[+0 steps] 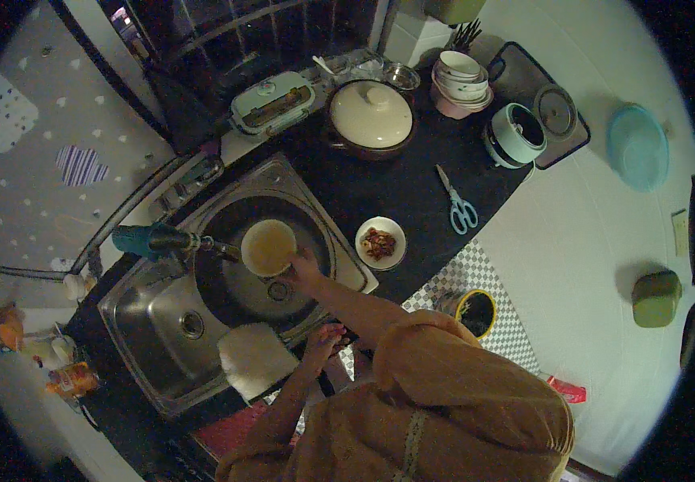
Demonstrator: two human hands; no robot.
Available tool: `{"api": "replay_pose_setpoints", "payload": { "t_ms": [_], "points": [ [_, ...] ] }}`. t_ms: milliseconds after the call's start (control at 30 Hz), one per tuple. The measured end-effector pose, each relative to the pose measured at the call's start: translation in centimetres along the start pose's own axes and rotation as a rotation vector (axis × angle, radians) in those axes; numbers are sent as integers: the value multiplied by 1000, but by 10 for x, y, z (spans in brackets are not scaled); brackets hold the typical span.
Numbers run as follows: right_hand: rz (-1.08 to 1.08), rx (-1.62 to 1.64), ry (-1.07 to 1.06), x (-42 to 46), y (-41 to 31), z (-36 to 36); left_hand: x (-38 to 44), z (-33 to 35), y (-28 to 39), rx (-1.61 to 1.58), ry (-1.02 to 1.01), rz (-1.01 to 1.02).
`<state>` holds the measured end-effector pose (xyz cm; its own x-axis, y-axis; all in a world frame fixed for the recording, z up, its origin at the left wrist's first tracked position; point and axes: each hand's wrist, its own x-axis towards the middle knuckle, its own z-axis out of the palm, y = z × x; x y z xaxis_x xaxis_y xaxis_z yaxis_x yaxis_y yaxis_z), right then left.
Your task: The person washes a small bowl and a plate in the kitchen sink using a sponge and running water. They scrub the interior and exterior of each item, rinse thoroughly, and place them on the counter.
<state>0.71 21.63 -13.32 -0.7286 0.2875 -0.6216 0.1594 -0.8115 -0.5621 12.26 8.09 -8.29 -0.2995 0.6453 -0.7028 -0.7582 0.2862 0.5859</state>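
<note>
My right hand (304,271) grips the near rim of a white bowl (268,248) of cloudy, yellowish liquid. The bowl is held over the round basin (227,301) of a steel double sink, beside the end of the faucet (221,248). A drain (278,291) shows below it. Close to the sink's front edge is my left hand (322,346), its fingers bent; whether anything is in them is not clear. Next to that hand, a pale cloth (255,358) lies over the sink's edge.
On the dark counter are a small bowl of reddish-brown food pieces (380,243), scissors (456,205), a lidded pot (371,114), stacked bowls (461,87) and a small pale-green appliance (513,135). A lidded container (273,102) stands by the window. A yellow-rimmed bin (477,313) is below the counter.
</note>
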Motion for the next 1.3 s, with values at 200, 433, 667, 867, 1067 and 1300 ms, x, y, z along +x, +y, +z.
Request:
{"api": "replay_pose_setpoints", "payload": {
  "t_ms": [200,433,667,867,1067,1300],
  "points": [
    [9,148,84,-42,-67,-3,22,52,22,239,105,250],
    [-86,147,-37,-105,-138,-8,137,67,3,-228,38,488],
    [-488,-582,-181,-119,-166,-64,131,133,84,-325,44,365],
    [-197,-309,-223,-200,-227,-27,92,143,95,-382,5,364],
    [14,-268,-368,-256,-228,4,-24,124,67,-571,54,482],
    [-39,-649,-840,-340,-136,64,-205,82,-81,-905,366,766]
  ]
}}
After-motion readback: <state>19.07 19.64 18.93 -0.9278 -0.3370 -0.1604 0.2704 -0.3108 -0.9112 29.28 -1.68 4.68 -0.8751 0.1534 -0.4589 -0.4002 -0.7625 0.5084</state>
